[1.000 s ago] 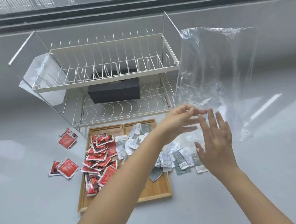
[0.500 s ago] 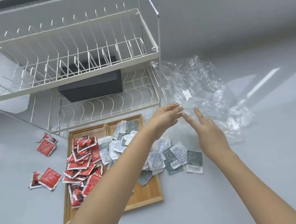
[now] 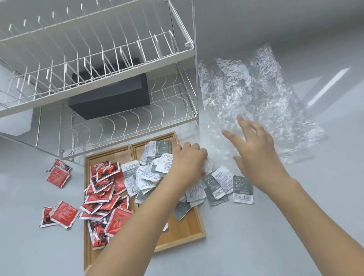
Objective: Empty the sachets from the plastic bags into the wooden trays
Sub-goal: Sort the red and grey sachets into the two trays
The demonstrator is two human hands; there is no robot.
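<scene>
From the head camera, the grey sachets (image 3: 219, 183) spilled beside the wooden tray (image 3: 178, 229) lie just under and between both hands, nearer the left hand (image 3: 188, 162), curled down over them; whether it grips one I cannot tell. The right hand (image 3: 254, 146) is spread wide, holding nothing, over the edge of the empty plastic bag (image 3: 257, 94); red sachets (image 3: 103, 196) lie far left of the hands, nothing blocking.

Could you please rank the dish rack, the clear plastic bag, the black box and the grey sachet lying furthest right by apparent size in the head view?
1. dish rack
2. clear plastic bag
3. black box, partly hidden by the rack
4. grey sachet
</scene>
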